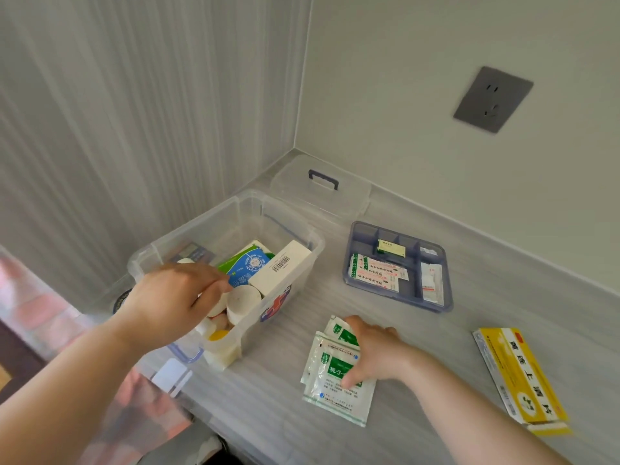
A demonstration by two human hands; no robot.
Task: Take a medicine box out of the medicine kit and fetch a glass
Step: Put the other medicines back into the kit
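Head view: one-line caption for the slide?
Left hand reaches into the open medicine kit; right hand rests on sachets on the counter.

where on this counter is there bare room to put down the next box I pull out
Bare counter lies between the sachets, the yellow box and the divider tray. Crowded: inside the kit, where your left hand is.

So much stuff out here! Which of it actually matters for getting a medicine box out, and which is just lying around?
Part of the job:
clear medicine kit
white barcode box and blue-green box inside it
yellow medicine box on the counter
left hand, reaching into the kit

Lying about:
green-white sachets under the right hand
blue divider tray
kit lid
wall socket

No glass in view.
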